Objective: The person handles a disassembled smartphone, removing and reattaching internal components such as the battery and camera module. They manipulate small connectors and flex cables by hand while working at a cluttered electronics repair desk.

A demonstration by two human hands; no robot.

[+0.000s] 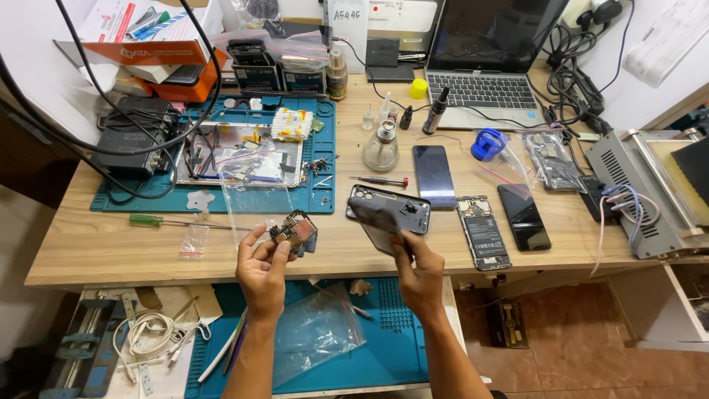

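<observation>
My left hand (262, 267) pinches a small phone circuit board (295, 231) with several chips and flex parts, lifted just above the wooden table's front edge. My right hand (419, 272) grips a dark phone frame or back cover (388, 212) by its lower corner, tilted over the table. The two parts are held side by side, apart from each other. A clear plastic bag (253, 198) lies on the table just behind the circuit board.
On the wooden table (111, 244) lie a green-handled screwdriver (159, 220), a red-handled screwdriver (380, 180), a phone screen (433, 176), an opened phone (484, 232), a black phone (523, 216), a glass bottle (381, 148), a laptop (484, 66) and a blue work mat (148, 196). A second blue mat (384, 340) sits on a lower shelf.
</observation>
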